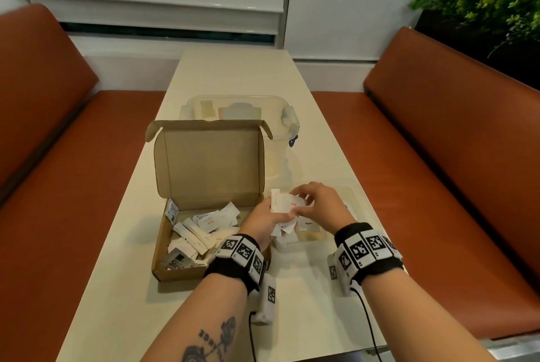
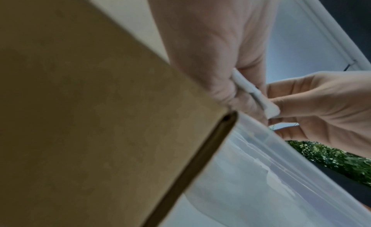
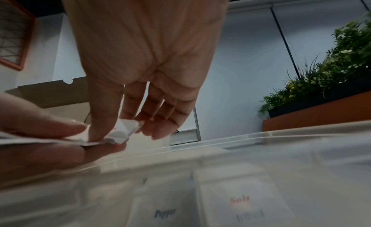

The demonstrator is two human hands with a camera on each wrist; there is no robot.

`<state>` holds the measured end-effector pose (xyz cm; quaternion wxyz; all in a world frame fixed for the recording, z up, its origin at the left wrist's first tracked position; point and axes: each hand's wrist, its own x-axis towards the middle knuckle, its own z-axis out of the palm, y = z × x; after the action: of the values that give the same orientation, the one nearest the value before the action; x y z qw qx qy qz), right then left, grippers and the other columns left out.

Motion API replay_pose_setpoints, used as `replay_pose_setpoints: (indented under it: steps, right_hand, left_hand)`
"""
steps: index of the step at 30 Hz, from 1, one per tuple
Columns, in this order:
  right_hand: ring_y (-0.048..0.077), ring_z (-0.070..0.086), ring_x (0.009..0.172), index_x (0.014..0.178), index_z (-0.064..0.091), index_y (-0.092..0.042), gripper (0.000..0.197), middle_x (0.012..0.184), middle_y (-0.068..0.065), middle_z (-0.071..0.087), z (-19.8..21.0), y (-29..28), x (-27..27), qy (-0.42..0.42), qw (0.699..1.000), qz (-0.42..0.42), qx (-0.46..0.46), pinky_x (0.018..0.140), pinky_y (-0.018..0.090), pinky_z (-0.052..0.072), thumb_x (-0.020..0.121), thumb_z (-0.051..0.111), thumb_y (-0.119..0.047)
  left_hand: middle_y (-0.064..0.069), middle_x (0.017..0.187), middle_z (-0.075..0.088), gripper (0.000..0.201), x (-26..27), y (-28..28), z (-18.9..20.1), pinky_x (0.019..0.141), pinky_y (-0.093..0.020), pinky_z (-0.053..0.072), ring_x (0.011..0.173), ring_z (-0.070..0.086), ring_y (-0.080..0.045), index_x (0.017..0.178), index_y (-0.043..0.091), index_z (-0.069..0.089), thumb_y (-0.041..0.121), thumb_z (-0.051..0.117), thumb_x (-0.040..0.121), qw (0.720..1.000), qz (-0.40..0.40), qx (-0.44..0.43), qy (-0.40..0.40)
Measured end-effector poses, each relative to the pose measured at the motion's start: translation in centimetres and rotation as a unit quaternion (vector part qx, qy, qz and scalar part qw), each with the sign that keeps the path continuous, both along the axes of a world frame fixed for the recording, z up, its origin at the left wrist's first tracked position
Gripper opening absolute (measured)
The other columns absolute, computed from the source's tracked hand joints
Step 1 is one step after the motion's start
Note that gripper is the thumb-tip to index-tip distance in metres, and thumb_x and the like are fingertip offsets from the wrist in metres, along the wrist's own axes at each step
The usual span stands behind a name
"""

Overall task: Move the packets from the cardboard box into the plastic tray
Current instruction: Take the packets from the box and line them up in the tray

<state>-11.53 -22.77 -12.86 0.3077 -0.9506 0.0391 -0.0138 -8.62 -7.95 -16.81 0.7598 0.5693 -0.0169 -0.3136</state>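
cardboard box (image 1: 204, 162): matt brown card; plastic tray (image 3: 261, 135): clear smooth plastic; packets (image 1: 204, 230): white paper

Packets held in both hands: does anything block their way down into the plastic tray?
Nothing visible does. The left hand and right hand pinch the packets just above the plastic tray, whose top is open, with only a few packets lying inside. The cardboard box sits beside it, to the left.
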Motion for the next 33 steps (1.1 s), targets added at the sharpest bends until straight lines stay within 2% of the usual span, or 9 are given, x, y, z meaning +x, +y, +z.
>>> replay_pose_setpoints:
  steps: [7, 11, 14, 17, 19, 22, 26, 28, 33]
  right_hand:
    - [-0.002, 0.054, 0.06, 0.085, 0.067, -0.019, 0.009, 0.07, -0.007, 0.065, -0.5, 0.0, -0.1, -0.043, 0.989, -0.063, 0.126, 0.055, 0.003, 0.039, 0.082, 0.067, -0.011]
    - [0.013, 0.056, 0.066, 0.08, 0.064, -0.013, 0.008, 0.077, 0.008, 0.067, -0.1, -0.2, -0.1, -0.072, 0.968, -0.102, 0.218, 0.064, 0.02, 0.047, 0.08, 0.072, -0.012]
    - [0.016, 0.054, 0.062, 0.077, 0.06, -0.006, 0.013, 0.069, 0.008, 0.059, -0.3, 0.1, -0.2, -0.066, 0.955, -0.116, 0.264, 0.061, 0.027, 0.048, 0.079, 0.073, -0.009]
    - [0.016, 0.054, 0.059, 0.068, 0.056, -0.01, 0.019, 0.06, 0.0, 0.054, -1.0, 0.7, -0.4, -0.062, 0.945, -0.133, 0.293, 0.055, 0.02, 0.047, 0.079, 0.071, -0.007]
    - [0.016, 0.054, 0.058, 0.068, 0.057, -0.01, 0.019, 0.06, 0.001, 0.055, -1.5, 1.0, -0.5, -0.059, 0.94, -0.14, 0.307, 0.05, 0.014, 0.045, 0.079, 0.071, -0.006]
    - [0.017, 0.052, 0.061, 0.072, 0.057, -0.009, 0.016, 0.064, 0.003, 0.051, -1.7, 1.0, -0.4, -0.048, 0.941, -0.14, 0.306, 0.051, 0.016, 0.045, 0.081, 0.07, -0.008]
    - [0.012, 0.049, 0.062, 0.092, 0.066, -0.013, 0.009, 0.069, 0.001, 0.048, -1.0, 0.1, 0.1, -0.019, 0.957, -0.116, 0.265, 0.057, 0.02, 0.043, 0.083, 0.069, -0.015]
    - [0.012, 0.048, 0.059, 0.086, 0.067, -0.017, 0.009, 0.064, 0.0, 0.05, -0.6, -0.4, 0.2, -0.006, 0.966, -0.104, 0.236, 0.056, 0.019, 0.041, 0.082, 0.069, -0.01]
    - [0.01, 0.053, 0.054, 0.08, 0.061, -0.011, 0.012, 0.066, 0.002, 0.062, -0.5, -1.7, -0.6, 0.002, 0.957, -0.143, 0.253, 0.054, 0.02, 0.041, 0.076, 0.072, -0.009]
  left_hand:
    - [-0.006, 0.095, 0.07, 0.037, 0.1, -0.2, 0.3, 0.06, -0.024, 0.054, 0.083, 0.068, -0.018, 0.107, 0.014, 0.059, -0.015, 0.055, 0.084, 1.0, 0.011, 0.019, 0.014]
    - [-0.019, 0.113, 0.067, 0.042, 0.0, -0.3, 0.4, 0.067, -0.029, 0.053, 0.098, 0.066, -0.028, 0.119, 0.009, 0.055, -0.013, 0.054, 0.084, 0.999, 0.017, 0.018, 0.022]
    - [-0.016, 0.109, 0.069, 0.035, 0.0, -0.2, 0.3, 0.066, -0.029, 0.054, 0.093, 0.068, -0.024, 0.115, 0.013, 0.056, -0.008, 0.057, 0.087, 0.999, 0.02, -0.001, 0.03]
    - [-0.007, 0.096, 0.072, 0.025, -0.2, -0.2, 0.2, 0.06, -0.024, 0.054, 0.079, 0.07, -0.016, 0.108, 0.013, 0.061, 0.001, 0.063, 0.087, 0.999, 0.025, -0.01, 0.02]
    - [-0.006, 0.093, 0.073, 0.022, -0.3, -0.3, 0.2, 0.066, -0.027, 0.056, 0.08, 0.07, -0.016, 0.104, 0.014, 0.064, 0.001, 0.064, 0.086, 1.0, 0.025, 0.005, 0.004]
    - [-0.015, 0.107, 0.07, 0.031, -0.4, -0.5, 0.4, 0.09, -0.042, 0.053, 0.099, 0.067, -0.029, 0.114, 0.009, 0.063, -0.001, 0.065, 0.084, 0.999, 0.021, 0.034, -0.008]
    - [-0.016, 0.111, 0.069, 0.036, -0.1, -0.6, 0.4, 0.095, -0.047, 0.05, 0.103, 0.066, -0.032, 0.117, 0.011, 0.06, -0.001, 0.066, 0.083, 0.998, -0.005, 0.064, -0.024]
    - [-0.016, 0.111, 0.069, 0.037, -0.1, -0.7, 0.3, 0.095, -0.048, 0.05, 0.104, 0.065, -0.032, 0.119, 0.009, 0.059, 0.0, 0.067, 0.083, 0.997, -0.004, 0.069, -0.026]
    - [-0.005, 0.094, 0.07, 0.022, 0.1, -0.9, -0.2, 0.073, -0.03, 0.052, 0.086, 0.067, -0.019, 0.102, 0.014, 0.064, 0.002, 0.066, 0.084, 0.998, 0.052, 0.041, -0.014]
